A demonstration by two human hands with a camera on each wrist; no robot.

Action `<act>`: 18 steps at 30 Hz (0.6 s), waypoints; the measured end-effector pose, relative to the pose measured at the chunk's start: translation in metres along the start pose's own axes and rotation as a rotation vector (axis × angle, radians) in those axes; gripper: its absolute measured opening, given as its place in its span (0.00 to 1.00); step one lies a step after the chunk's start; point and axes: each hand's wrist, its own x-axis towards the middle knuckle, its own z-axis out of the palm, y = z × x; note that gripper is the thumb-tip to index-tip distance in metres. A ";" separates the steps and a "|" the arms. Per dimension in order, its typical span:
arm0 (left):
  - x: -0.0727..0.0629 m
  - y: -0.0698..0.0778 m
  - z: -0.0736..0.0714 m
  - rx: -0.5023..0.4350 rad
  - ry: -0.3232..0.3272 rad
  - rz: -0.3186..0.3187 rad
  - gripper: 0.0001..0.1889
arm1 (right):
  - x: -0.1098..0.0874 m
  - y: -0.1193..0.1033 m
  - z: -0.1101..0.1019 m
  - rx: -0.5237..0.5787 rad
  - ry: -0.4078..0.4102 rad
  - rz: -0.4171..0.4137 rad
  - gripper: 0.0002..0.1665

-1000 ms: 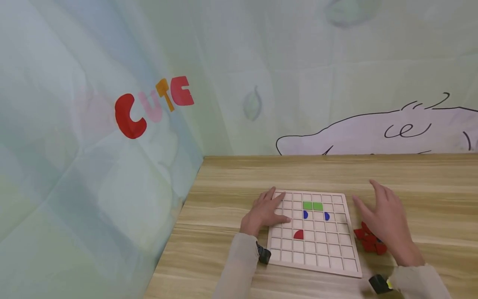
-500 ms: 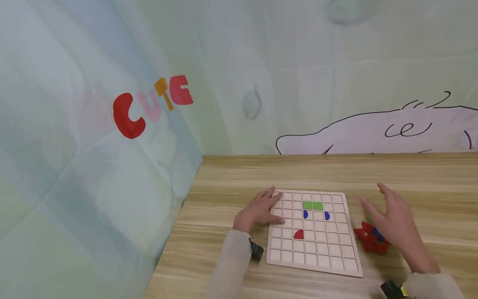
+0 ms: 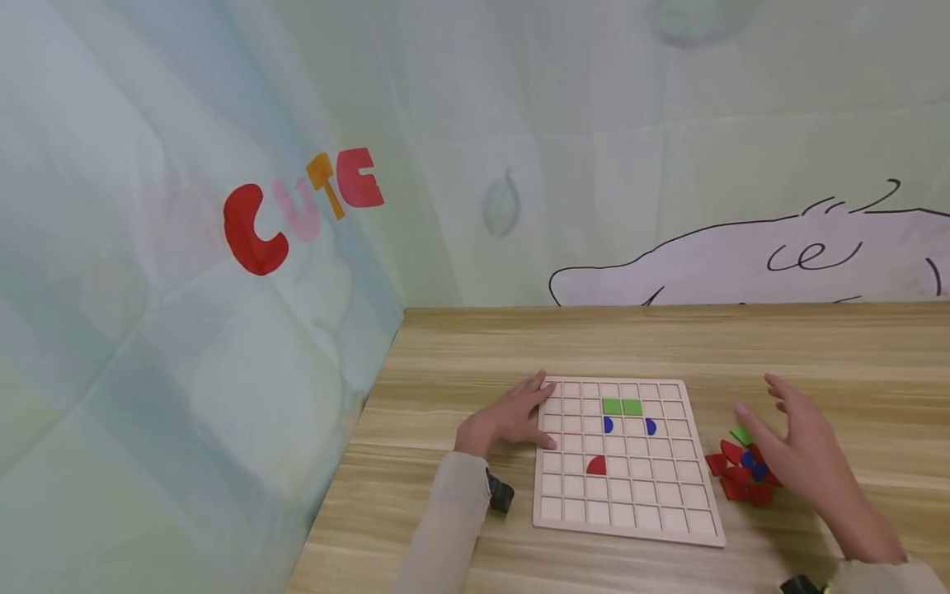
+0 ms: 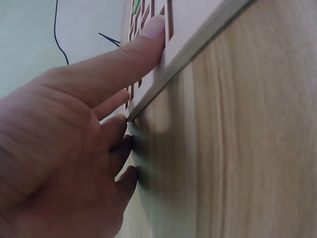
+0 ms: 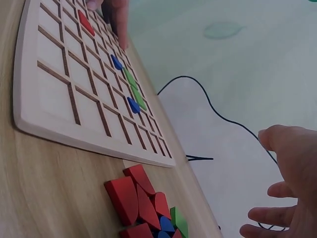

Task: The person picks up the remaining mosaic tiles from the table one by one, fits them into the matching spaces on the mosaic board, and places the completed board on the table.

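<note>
My left hand (image 3: 508, 421) rests at the left edge of a wooden grid board (image 3: 660, 520). In the left wrist view its thumb (image 4: 143, 42) lies on the rim and the other fingers reach along the edge. Set in the board's cells are two green squares (image 3: 622, 407), two blue half-circles, the left blue half-circle (image 3: 609, 425) and the right blue half-circle (image 3: 651, 426), and a red quarter-circle (image 3: 597, 465). My right hand (image 3: 809, 450), fingers spread and holding nothing, hovers beside a small pile of red pieces (image 3: 736, 487), blue pieces (image 3: 759, 471) and a green piece (image 3: 740, 435).
The board lies on a wood-grain table (image 3: 460, 346). A printed cloth (image 3: 482, 148) hangs along the back and left sides. On each wrist is a dark device; the left device (image 3: 500, 493) sits close to the board's left edge.
My right hand has moved right, uncovering the blue and green pieces in the pile. My left hand has slid a little left, its thumb now nearer the board's edge.
</note>
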 end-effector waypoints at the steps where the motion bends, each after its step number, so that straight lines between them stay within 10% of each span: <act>1: 0.000 -0.001 0.000 -0.006 -0.006 0.002 0.50 | -0.001 0.001 0.000 -0.002 0.000 0.001 0.43; 18: 0.003 -0.004 -0.003 -0.069 -0.054 -0.009 0.50 | -0.003 0.012 -0.005 -0.010 -0.025 -0.012 0.43</act>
